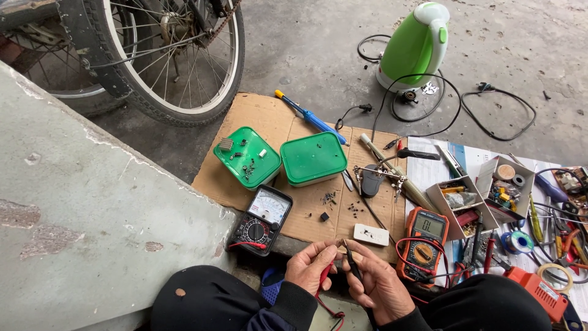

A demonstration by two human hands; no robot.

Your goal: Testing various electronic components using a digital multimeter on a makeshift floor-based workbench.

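L hand (311,266) fingers pinch red probe (326,274); R hand (381,285) grips black probe (352,262) (tips nearly touching).

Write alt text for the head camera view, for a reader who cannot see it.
A seated person's left hand holds a red probe and the right hand a black probe, tips meeting over a cardboard sheet. On it lie two green boxes, an analog multimeter and an orange digital multimeter; a green kettle stands behind.

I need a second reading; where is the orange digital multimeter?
In the head view, the orange digital multimeter lies right of centre, just beyond the right hand, beside the cardboard parts boxes.
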